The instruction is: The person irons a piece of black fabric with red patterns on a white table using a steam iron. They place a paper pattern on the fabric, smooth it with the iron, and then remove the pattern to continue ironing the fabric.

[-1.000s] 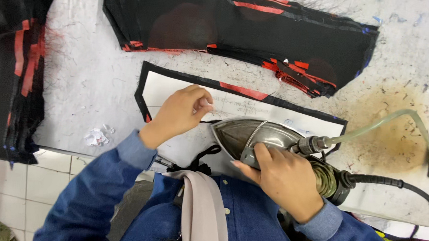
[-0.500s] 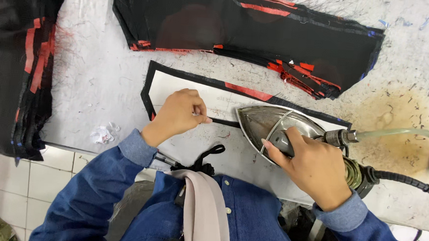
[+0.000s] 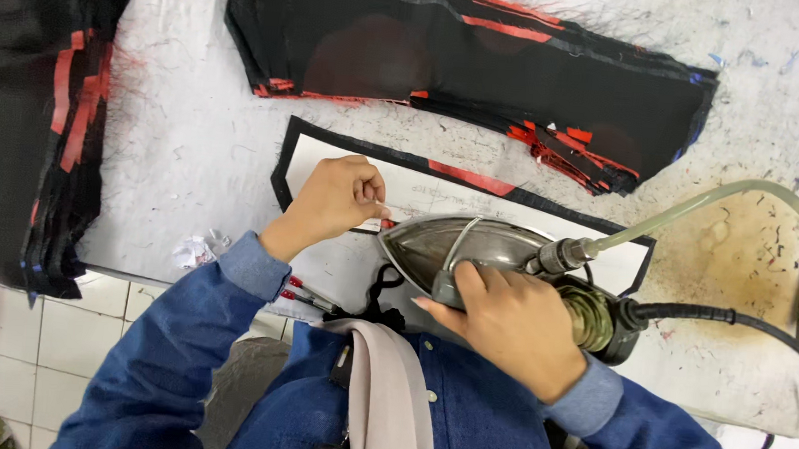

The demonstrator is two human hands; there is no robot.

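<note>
A steam iron (image 3: 458, 247) rests on a long fabric piece (image 3: 511, 217) with a white face and a black border, which lies near the front edge of the surface (image 3: 201, 148), roughly midway along it. The right hand (image 3: 514, 319) is closed around the iron's handle, fingers wrapped over it, with the iron's pointed nose aimed toward the left hand (image 3: 336, 202). The left hand sits on the left part of the same fabric piece, fingers curled in with the thumb and fingertips pinched together at the lower border of the piece, just beside the iron's nose; what they pinch is too small to tell.

A pale green hose (image 3: 697, 201) and a black cable (image 3: 745, 324) run from the back of the iron toward the right edge of the surface. A brownish stain (image 3: 741, 236) marks the surface under the hose.

Farther back, a stack of black pieces with red strips (image 3: 465, 57) lies across the surface. Another pile of black and red pieces (image 3: 27, 118) hangs over the left front corner. A crumpled bit of white paper (image 3: 193, 251) lies at the front edge, near the left sleeve.
</note>
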